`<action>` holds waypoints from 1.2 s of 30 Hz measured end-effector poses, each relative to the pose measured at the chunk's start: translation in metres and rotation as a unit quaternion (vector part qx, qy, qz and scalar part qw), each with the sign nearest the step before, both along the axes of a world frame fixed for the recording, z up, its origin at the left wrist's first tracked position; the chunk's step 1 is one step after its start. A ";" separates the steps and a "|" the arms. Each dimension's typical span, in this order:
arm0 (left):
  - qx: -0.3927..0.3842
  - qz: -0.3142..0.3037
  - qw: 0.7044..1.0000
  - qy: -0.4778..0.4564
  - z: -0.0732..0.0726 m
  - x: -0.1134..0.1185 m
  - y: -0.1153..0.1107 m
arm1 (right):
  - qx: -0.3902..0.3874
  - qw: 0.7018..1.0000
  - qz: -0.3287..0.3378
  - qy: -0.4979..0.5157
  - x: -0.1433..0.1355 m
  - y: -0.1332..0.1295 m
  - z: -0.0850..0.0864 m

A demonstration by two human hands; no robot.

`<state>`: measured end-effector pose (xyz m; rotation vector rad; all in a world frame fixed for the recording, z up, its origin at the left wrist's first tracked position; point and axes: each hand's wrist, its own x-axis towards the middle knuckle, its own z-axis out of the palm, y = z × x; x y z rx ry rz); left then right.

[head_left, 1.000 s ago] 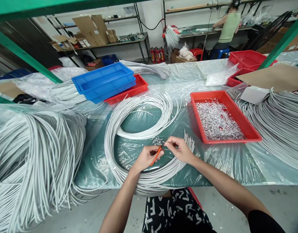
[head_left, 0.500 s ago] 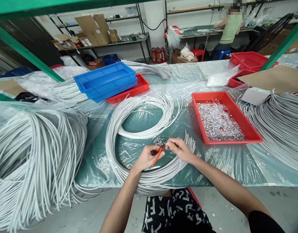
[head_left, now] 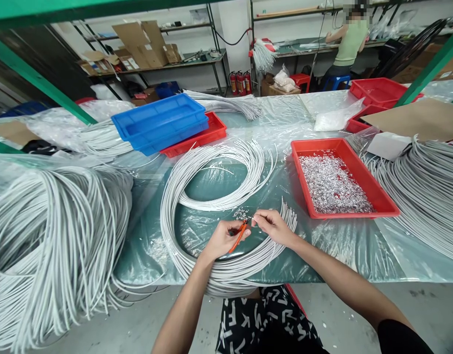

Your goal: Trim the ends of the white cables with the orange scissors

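My left hand (head_left: 223,238) is closed around orange-handled cutting pliers (head_left: 237,240), whose jaws point up and right. Close beside the jaws, my right hand (head_left: 272,226) pinches a thin, light tip that looks like a cable end; most of it is hidden by the fingers. Under both forearms lies a large coil of white-grey cables (head_left: 169,216), its cut ends (head_left: 288,216) fanned out just behind my right hand. A few small clippings (head_left: 241,213) are scattered on the table beyond the pliers. A second cable coil (head_left: 208,202) overlaps the first on its far side.
At right stands a red tray (head_left: 383,204) full of tiny pieces, beside more grey cables (head_left: 429,187). A big cable heap (head_left: 64,236) hangs over the left table edge. Blue trays (head_left: 162,120) rest on a red tray (head_left: 217,129). A person (head_left: 353,42) sits far back.
Hardly anything differs. The pliers' handles have shifted very slightly in my left hand; my right hand keeps its pinch in the same place.
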<state>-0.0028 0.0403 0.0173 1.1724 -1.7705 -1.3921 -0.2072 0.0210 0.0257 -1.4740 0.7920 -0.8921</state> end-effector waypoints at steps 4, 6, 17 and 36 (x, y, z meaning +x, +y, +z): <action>0.010 0.001 1.000 0.005 0.002 -0.001 0.000 | -0.001 1.000 0.005 0.004 -0.001 -0.001 0.001; 0.017 0.002 1.000 0.007 0.004 -0.002 0.000 | -0.007 1.000 0.010 0.008 -0.002 -0.001 0.003; 0.043 -0.005 0.999 0.014 0.008 -0.002 0.001 | -0.120 0.991 -0.052 0.041 -0.003 0.006 0.009; 0.033 0.000 0.999 0.006 0.002 -0.002 -0.001 | 0.003 1.000 0.023 0.004 -0.003 0.000 0.003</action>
